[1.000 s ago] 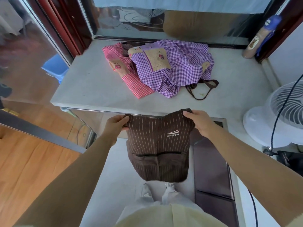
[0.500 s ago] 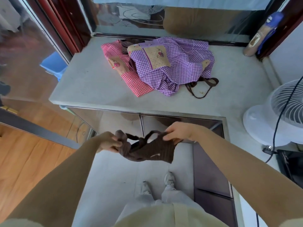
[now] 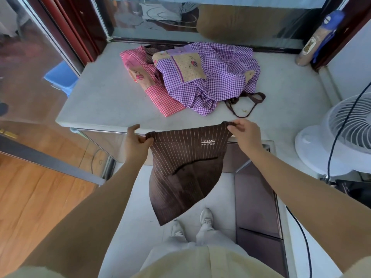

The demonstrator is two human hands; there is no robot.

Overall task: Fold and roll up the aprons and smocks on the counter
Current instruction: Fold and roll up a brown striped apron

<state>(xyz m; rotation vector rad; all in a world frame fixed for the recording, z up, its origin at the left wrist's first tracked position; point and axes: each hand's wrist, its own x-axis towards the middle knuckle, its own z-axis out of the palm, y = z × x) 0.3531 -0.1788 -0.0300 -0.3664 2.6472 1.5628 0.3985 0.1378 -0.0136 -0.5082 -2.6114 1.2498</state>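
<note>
A brown pinstriped apron [image 3: 186,169] with a white "coffee" logo hangs spread out in front of the counter's near edge. My left hand [image 3: 135,140] pinches its top left corner and my right hand [image 3: 244,131] pinches its top right corner. The apron's lower part swings toward the left over the floor. On the grey counter [image 3: 100,101] lie a crumpled purple checked smock [image 3: 212,77] and, partly under it, a red checked smock [image 3: 158,93]. A brown strap loop [image 3: 245,103] sticks out from under the purple one.
A white fan [image 3: 341,135] with a black cord stands at the right. A tan and blue bottle [image 3: 313,45] leans in the back right corner. Dark cabinet doors [image 3: 255,199] sit below the counter. My feet in pale shoes [image 3: 192,221] stand on the light floor.
The apron was bunched low between my hands half a second ago. Both hands have since risen and moved apart, and the apron now hangs stretched open at counter height.
</note>
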